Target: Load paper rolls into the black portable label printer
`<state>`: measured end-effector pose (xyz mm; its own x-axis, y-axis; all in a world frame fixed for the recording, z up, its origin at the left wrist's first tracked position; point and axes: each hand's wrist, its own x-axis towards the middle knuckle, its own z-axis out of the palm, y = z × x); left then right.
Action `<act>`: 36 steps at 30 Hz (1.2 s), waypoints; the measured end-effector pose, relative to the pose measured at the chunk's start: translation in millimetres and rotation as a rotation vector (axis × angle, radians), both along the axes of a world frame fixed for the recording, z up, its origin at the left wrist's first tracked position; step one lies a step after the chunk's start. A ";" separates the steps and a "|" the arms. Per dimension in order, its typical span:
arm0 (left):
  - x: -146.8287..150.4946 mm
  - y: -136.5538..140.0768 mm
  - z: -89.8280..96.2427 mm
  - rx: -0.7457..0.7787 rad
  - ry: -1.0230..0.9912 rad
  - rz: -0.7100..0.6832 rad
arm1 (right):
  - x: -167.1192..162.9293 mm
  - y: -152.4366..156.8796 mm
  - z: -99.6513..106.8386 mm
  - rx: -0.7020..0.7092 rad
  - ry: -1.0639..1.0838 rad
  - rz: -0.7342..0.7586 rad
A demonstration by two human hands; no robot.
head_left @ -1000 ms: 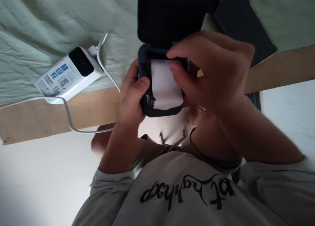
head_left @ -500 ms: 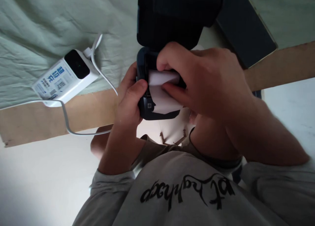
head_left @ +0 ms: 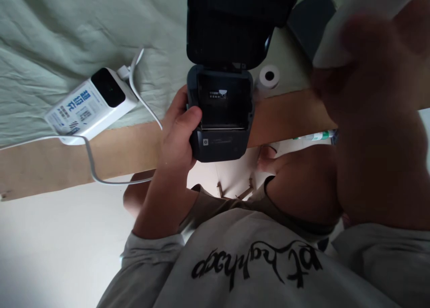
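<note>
My left hand [head_left: 179,131] is closed round the left side of a dark label printer [head_left: 220,147], thumb on its rim. The printer's lid [head_left: 228,28] stands fully open at the far side, and no roll lies in the bare black paper bay [head_left: 221,111]. At the upper right, smeared by motion, my right hand [head_left: 372,62] grips a white paper roll [head_left: 332,41] well apart from the printer. Just right of the printer, a small white roll [head_left: 268,76] with a dark core hole stands on the green cloth.
A white power bank [head_left: 90,106] with a plugged-in cable [head_left: 148,106] lies on the green sheet [head_left: 148,12] at left. A wooden edge board [head_left: 131,147] runs across the front. Behind my right hand is a dark flat object [head_left: 312,19]. A bottle [head_left: 317,135] shows below the board.
My right hand has lifted the white paper out of the printer's bay and swung up to the right. The bay and small roll now show. My left hand stays on the printer.
</note>
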<state>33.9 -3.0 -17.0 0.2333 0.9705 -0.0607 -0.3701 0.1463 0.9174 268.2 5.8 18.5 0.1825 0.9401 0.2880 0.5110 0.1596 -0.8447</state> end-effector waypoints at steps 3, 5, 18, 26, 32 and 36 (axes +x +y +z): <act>1.7 -0.5 -0.3 0.003 -0.027 0.015 | 4.2 -1.5 -12.8 0.090 -0.012 -0.053; 2.6 0.0 -2.0 0.010 -0.037 0.026 | 7.0 -2.0 -16.0 0.123 -0.276 -0.049; -2.1 0.6 -4.4 0.019 -0.077 -0.035 | 0.6 -13.6 -6.7 0.302 -0.557 0.018; 0.1 0.9 -3.9 0.007 -0.061 0.007 | -28.2 -24.7 -14.8 0.141 -0.700 0.161; 0.2 1.6 -5.3 0.029 -0.080 -0.008 | -24.2 -23.9 -21.6 0.099 -0.590 0.270; -1.0 1.7 -4.8 0.042 -0.094 -0.017 | -25.0 -24.2 -26.6 0.122 -0.607 0.276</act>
<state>32.9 -1.3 -21.7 0.2527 0.9675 0.0032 -0.4526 0.1153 0.8842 243.2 -18.4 -8.1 -0.2867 0.8833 0.3711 0.8159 0.4281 -0.3887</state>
